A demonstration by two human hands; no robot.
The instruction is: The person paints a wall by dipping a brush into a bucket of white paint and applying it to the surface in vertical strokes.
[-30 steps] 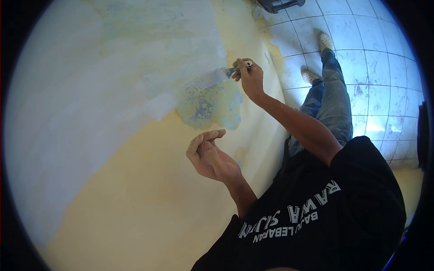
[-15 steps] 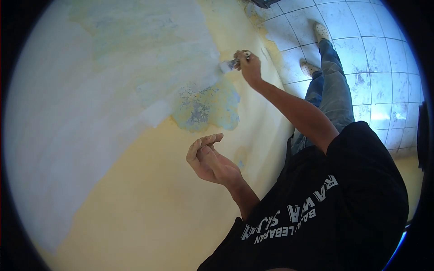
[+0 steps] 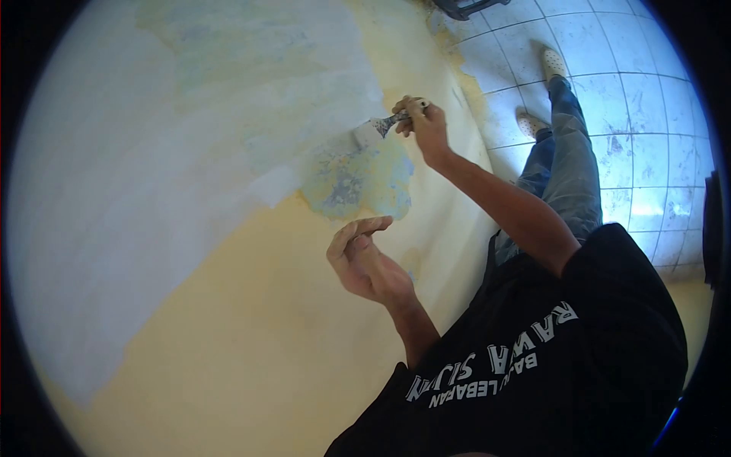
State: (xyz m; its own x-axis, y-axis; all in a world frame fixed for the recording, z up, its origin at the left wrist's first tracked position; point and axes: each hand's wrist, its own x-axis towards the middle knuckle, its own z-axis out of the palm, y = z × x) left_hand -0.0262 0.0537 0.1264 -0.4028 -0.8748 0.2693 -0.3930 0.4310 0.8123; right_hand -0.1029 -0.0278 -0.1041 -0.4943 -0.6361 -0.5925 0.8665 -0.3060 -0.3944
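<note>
My right hand (image 3: 424,131) grips the handle of a putty knife (image 3: 371,135), whose wide blade is coated with white filler. The blade lies against the wall, at the upper edge of a rough, flaked blue-grey and yellowish patch (image 3: 354,183). My left hand (image 3: 369,259) is raised just below that patch, palm up and fingers loosely bent, with nothing in it. Pale residue covers its fingers.
A whitish coat (image 3: 152,198) spreads over the upper left of the yellow wall (image 3: 251,327). White floor tiles (image 3: 640,99) lie at the right, under my light shoes (image 3: 554,64). A dark object (image 3: 464,7) stands at the top edge.
My right hand has drawn the putty knife down and left relative to the wall, onto the patch's upper edge. The left hand stays raised and similarly bent. The whole view has shifted slightly.
</note>
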